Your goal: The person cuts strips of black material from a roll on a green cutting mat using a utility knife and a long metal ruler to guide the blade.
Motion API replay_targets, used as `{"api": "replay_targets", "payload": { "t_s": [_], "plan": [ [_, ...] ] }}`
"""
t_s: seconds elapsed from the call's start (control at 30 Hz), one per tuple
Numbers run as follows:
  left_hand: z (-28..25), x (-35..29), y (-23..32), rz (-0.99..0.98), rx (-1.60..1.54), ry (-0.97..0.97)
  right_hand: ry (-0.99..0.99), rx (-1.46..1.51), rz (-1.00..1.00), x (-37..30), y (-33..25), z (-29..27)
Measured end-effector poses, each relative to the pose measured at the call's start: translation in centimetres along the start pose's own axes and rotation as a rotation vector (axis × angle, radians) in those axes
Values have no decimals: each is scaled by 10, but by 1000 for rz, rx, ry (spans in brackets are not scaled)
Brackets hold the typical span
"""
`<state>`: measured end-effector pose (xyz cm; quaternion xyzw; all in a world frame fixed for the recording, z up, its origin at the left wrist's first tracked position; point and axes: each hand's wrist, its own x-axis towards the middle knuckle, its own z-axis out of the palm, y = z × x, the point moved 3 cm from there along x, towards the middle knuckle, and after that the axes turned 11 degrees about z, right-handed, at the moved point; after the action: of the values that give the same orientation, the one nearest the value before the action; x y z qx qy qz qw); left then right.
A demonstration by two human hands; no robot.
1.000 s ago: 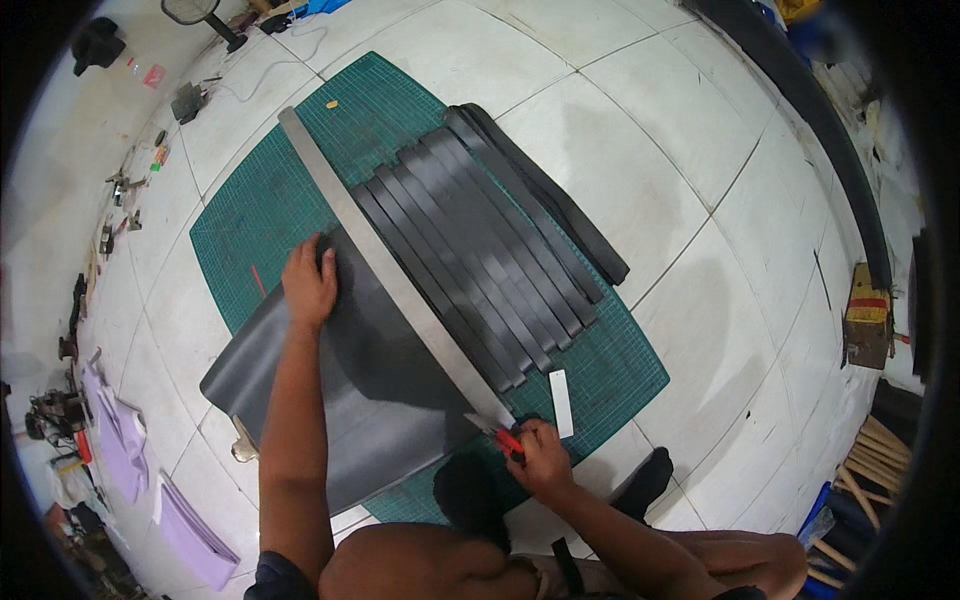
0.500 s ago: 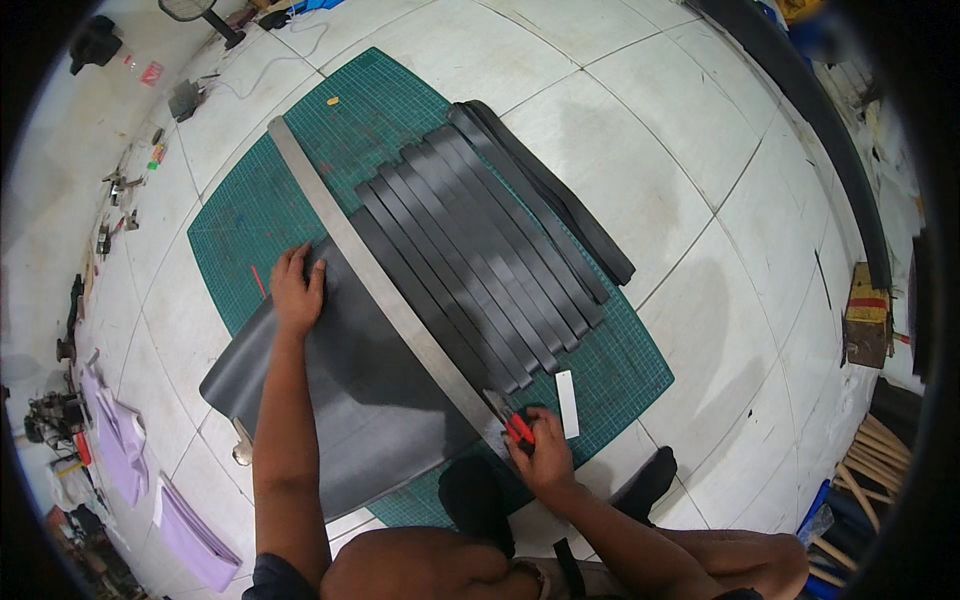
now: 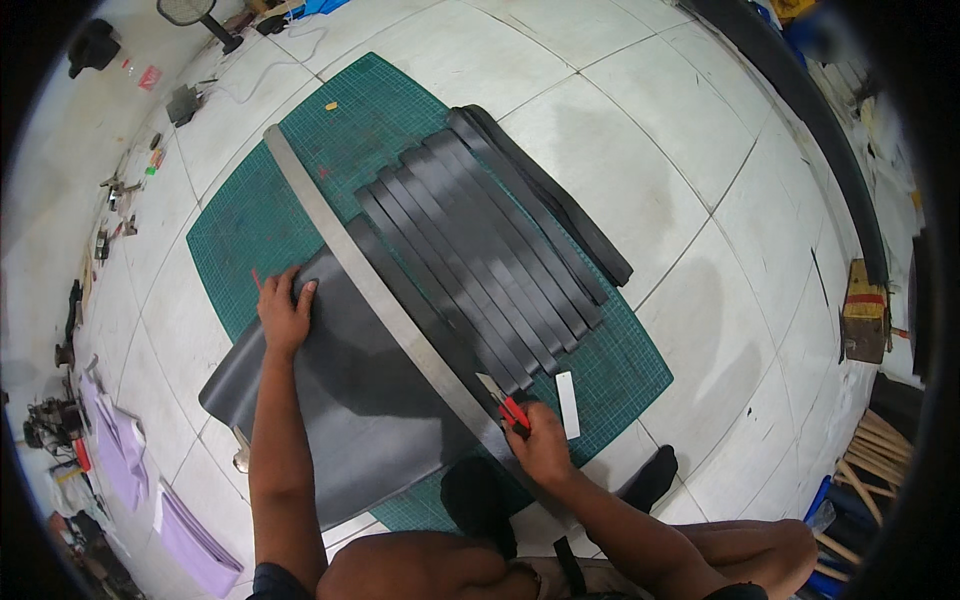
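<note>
Dark grey sheet (image 3: 375,390) covers the lower left of the green gridded mat (image 3: 628,365) on the tiled floor (image 3: 720,340), its left end bulging over the mat's edge in a rounded fold. My left hand (image 3: 284,318) lies on its upper part, palm down, fingers a little apart and thumb held out, gripping nothing. To the right, a metal straightedge (image 3: 365,270) runs slantwise along the sheet, clear of that hand. Just beyond it comes a narrow dark strip (image 3: 412,302), then a row of overlapping dark strips (image 3: 480,255). Near their lower ends, my right hand (image 3: 544,440) is curled round a red-and-black cutter (image 3: 513,411), blade pointing up and left; whether its tip touches anything, I cannot tell. Beside that hand, farther right, lies a slim white piece (image 3: 567,405).
</note>
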<state>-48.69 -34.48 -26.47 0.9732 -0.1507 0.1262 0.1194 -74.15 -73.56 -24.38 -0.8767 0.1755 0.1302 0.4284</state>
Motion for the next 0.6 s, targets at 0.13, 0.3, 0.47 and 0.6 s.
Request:
{"api": "replay_targets", "payload": {
  "t_s": [0.13,0.3,0.47,0.6],
  "plan": [
    [-3,-7,1,-19,-18,15,32,12,-20,-2,0,4],
    [1,-9,-2,-2,32,25,55,32,-66,-3,0,6],
    [4,-8,-5,-1,10,28,45,8,-78,-2,-1,6],
    [4,-4,-3,4,5,18,63,4,-80,-5,-6,5]
  ]
}}
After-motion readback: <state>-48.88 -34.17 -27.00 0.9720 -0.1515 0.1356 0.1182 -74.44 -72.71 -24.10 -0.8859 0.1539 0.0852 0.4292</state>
